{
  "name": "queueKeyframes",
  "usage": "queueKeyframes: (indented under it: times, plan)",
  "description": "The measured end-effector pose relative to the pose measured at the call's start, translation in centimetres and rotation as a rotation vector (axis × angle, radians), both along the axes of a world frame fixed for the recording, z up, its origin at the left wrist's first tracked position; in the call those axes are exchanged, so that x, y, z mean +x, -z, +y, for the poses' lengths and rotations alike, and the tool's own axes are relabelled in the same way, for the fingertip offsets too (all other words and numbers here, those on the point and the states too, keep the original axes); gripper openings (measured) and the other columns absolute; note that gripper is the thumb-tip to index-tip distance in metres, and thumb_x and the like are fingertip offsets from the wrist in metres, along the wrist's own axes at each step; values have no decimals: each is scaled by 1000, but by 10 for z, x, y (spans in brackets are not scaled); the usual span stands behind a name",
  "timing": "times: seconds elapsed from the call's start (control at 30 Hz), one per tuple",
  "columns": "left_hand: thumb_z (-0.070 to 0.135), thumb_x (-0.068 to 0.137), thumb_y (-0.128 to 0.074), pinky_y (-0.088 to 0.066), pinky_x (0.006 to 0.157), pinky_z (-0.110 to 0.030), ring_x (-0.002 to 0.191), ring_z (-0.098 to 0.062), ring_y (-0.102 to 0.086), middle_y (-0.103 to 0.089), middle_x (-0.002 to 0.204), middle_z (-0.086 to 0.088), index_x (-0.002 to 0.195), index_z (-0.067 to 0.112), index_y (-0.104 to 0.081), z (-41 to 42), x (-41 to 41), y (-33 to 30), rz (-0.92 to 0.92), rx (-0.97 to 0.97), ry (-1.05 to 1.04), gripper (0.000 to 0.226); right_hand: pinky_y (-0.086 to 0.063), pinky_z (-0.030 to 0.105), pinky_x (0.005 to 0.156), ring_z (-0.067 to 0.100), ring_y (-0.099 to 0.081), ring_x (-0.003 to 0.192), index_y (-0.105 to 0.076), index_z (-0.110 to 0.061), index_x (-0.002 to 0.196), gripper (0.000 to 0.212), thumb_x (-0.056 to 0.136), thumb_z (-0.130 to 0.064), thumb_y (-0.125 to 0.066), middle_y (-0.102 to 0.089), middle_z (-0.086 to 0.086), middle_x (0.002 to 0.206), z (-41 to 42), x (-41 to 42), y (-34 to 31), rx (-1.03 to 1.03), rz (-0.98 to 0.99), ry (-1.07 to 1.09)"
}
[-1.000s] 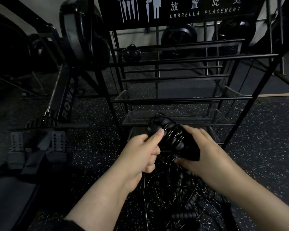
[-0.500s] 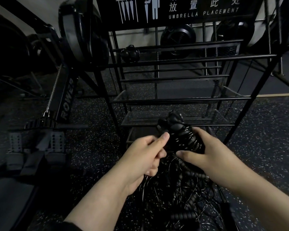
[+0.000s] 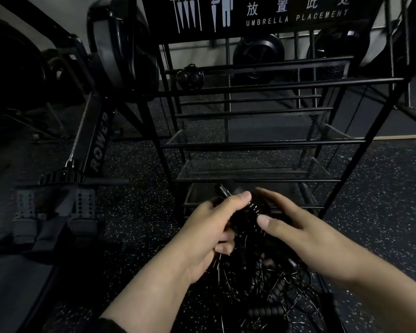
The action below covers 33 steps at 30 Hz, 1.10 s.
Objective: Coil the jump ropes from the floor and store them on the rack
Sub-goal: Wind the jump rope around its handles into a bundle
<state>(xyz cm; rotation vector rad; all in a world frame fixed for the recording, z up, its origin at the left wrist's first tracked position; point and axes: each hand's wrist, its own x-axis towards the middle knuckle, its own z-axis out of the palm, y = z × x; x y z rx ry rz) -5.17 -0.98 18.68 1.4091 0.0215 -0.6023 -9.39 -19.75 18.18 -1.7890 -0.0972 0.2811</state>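
Rack stood dead ahead, mesh shelves stacked in front of the hands, lowest shelf just beyond them. Rower sat off to the left on the speckled floor. Loose ropes lay tangled on the floor directly below the hands. Coil was held between both hands, long axis roughly up-down, tilted slightly left; too dark to be sure. Left hand gripped it, thumb over the top, fingers curled under. Right hand pinched the other side, thumb on the coil. Both hands about equally near the rack; the coil likely goes straight forward onto a shelf.
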Motion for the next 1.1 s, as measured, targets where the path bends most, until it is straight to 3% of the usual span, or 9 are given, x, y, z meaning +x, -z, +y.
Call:
queueKeyframes:
  times: [0.17,0.27,0.5,0.63,0.73,0.8,0.9,0.97,1.1]
  plan:
    - [49,88,-73,-18,47,-23,53,-7,-29,-51,76,4,84,29,-75,-1,-1,1,-24,21,16,20,-37,6,99,-18,-47,120,-29,-59,146,86,78,-49,-80,-51,-31,132,6,5,5,-328,-154,122]
    - [51,91,-69,-20,42,-19,53,-7,-25,-38,71,6,71,36,-73,-2,-2,2,-57,81,43,25,-43,25,108,-3,-48,127,-19,-62,150,100,72,-57,-83,-42,-30,139,8,7,13,-483,-178,149]
    - [44,92,-67,-18,44,-19,53,-6,-21,-28,67,8,83,37,-76,0,-5,-3,-128,35,213,15,-59,23,75,11,-76,90,-65,-41,117,40,81,-37,-80,-79,-11,99,-5,1,-12,168,91,-7]
    - [51,87,-71,-22,43,-20,51,-5,-27,-44,68,7,91,23,-70,-2,-2,3,-39,83,148,28,-62,38,71,19,-77,80,-66,-41,116,39,81,-39,-83,-79,-4,93,-6,6,0,-91,-8,87]
    - [49,88,-72,-25,40,-19,50,-5,-28,-46,68,7,101,13,-58,-4,0,10,20,87,92,41,-51,16,57,0,-69,67,-48,-51,133,66,77,-49,-82,-74,-15,85,1,7,5,-382,-146,230]
    - [46,88,-73,-25,41,-18,50,-5,-27,-42,68,7,101,16,-62,-5,0,13,42,72,72,34,-43,9,58,-8,-60,69,-29,-62,144,83,78,-55,-78,-69,-22,101,4,8,8,-546,-157,188]
    - [40,89,-73,-22,42,-17,50,-4,-26,-43,64,9,88,23,-70,-2,1,12,70,24,58,18,-46,11,87,-10,-58,105,-6,-69,148,89,82,-66,-66,-58,-28,129,-3,7,12,-556,-152,11]
    - [38,89,-74,-24,42,-17,50,-4,-26,-48,62,10,86,22,-73,1,2,10,84,1,55,16,-50,21,100,-10,-59,115,-11,-69,146,74,87,-65,-56,-59,-35,127,-7,6,13,-422,-154,-47]
    - [41,81,-79,-29,44,-19,52,-7,-32,-47,69,4,87,17,-68,1,3,8,145,-60,26,27,-45,4,80,-14,-60,105,-34,-59,133,56,88,-53,-65,-59,-42,112,-2,7,15,-313,-200,47]
